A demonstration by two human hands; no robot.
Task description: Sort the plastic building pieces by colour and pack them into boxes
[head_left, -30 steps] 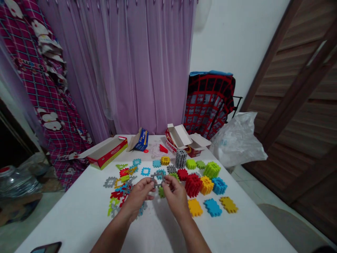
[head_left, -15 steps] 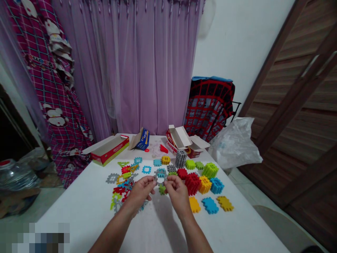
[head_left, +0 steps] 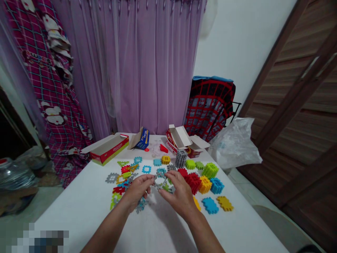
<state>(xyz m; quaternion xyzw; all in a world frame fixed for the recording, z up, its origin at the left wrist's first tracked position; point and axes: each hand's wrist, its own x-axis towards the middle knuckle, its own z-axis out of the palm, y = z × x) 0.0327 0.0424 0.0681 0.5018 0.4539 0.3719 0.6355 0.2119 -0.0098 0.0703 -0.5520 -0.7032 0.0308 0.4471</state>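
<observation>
A small grey open-frame plastic building tile (head_left: 160, 174) with notched edges is held up over the middle of the table. On its left side, the thumb and fingers of my left hand (head_left: 137, 191) pinch it. My right hand (head_left: 180, 192) grips the other side, its thumb low and its fingers at the upper edge. Just behind lies a light-blue tile (head_left: 161, 171). A green tile (head_left: 166, 187) shows partly below the grey one. To the right of my right hand stands a stack of red tiles (head_left: 193, 182), with a yellow stack (head_left: 205, 184) beside it.
Loose mixed tiles lie left of my left hand, including a grey grid tile (head_left: 112, 177). A grey stack (head_left: 181, 159), green stack (head_left: 210, 170) and blue stack (head_left: 217, 185) stand on the right. Open boxes (head_left: 109, 150) line the back of the white table (head_left: 86, 211).
My right hand has turned and spread around the grey tile, its thumb now lower and farther left. The tile has tilted between my hands. The left hand has shifted slightly.
</observation>
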